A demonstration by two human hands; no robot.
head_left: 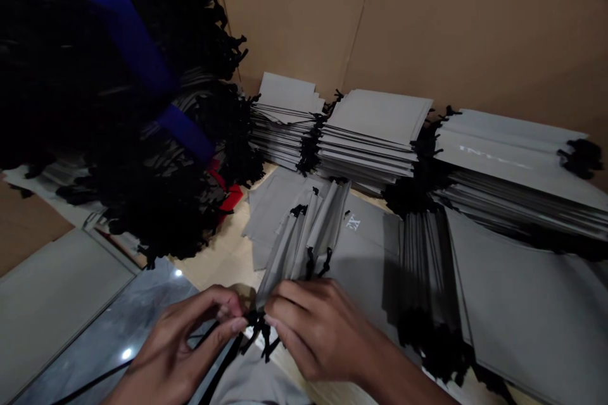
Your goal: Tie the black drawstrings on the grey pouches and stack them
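Observation:
My left hand [185, 342] is closed in a pinch on a black cord [253, 316] at the corner of a grey drawstring pouch [273, 269]. Close beside it, my right hand [318, 329] has its fingers closed on the same pouch near the knotted cord ends. Those ends dangle between the two hands. Several more grey pouches [327, 218] stand on edge just beyond my right hand, with black knots at their corners. What lies beneath my right fingers is hidden.
Stacked grey pouches [375, 115] with black cords line the brown cardboard wall [408, 25]. More pouches [527, 310] lie at the right. A large dark bundle of corded pouches, tied with a blue strap [128, 31], rises at the left. A red item [231, 198] shows beside it.

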